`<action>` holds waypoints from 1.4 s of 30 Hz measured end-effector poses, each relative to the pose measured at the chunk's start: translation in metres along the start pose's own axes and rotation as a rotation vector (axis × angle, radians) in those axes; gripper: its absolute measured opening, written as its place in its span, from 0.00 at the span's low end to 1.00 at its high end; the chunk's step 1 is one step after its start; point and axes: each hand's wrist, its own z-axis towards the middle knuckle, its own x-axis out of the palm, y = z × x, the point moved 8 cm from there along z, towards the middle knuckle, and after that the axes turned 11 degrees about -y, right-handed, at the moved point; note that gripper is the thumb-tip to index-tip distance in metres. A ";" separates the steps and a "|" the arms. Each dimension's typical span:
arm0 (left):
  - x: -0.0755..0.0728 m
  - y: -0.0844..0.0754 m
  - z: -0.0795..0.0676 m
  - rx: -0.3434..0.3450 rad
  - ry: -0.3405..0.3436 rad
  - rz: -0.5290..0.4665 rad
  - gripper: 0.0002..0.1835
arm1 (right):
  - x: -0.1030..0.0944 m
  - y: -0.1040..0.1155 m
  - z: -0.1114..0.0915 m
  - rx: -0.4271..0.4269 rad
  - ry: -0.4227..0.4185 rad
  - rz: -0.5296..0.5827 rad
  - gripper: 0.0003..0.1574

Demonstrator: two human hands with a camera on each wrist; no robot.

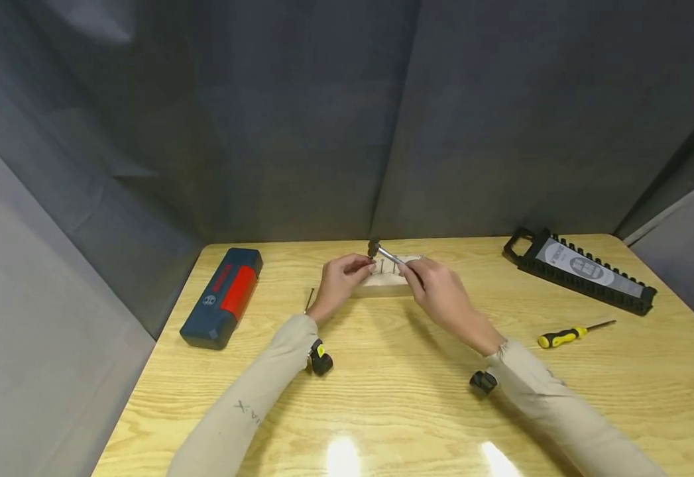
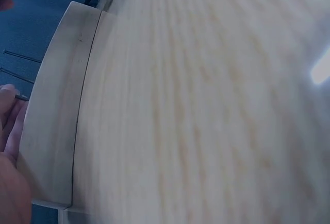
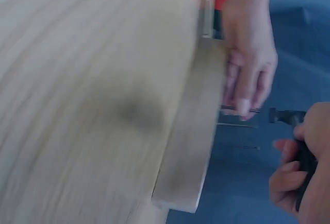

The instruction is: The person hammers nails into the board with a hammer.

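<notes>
A pale wooden block (image 1: 382, 290) lies near the table's far edge. Two nails stand upright in its top, one of them this nail (image 1: 382, 266). At the block's left end, my left hand (image 1: 339, 283) pinches another nail (image 3: 240, 109) between thumb and fingers, its point towards the wood. My right hand (image 1: 445, 298) grips a hammer (image 1: 390, 256) by its dark handle. In the right wrist view the hammer head (image 3: 281, 116) is a small gap away from the head of the pinched nail.
A dark blue case with a red panel (image 1: 221, 298) lies on the left. At the right are a black wrench rack (image 1: 585, 268) and a yellow-and-black screwdriver (image 1: 564, 336). A thin dark rod (image 1: 309, 299) shows beside the left wrist. Dark curtain (image 1: 299, 132) hangs behind the table.
</notes>
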 end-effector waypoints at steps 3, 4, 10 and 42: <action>0.002 0.000 -0.001 -0.016 0.009 -0.009 0.09 | -0.015 -0.002 0.003 0.021 -0.122 0.060 0.09; 0.002 0.000 -0.001 -0.019 0.010 -0.012 0.09 | -0.019 -0.002 0.004 0.024 -0.157 0.080 0.08; 0.002 0.000 0.000 -0.017 0.007 -0.022 0.09 | -0.004 -0.006 -0.003 -0.004 -0.029 -0.028 0.11; 0.001 -0.001 0.001 -0.014 0.021 -0.017 0.08 | -0.017 -0.001 0.010 0.020 -0.120 0.066 0.09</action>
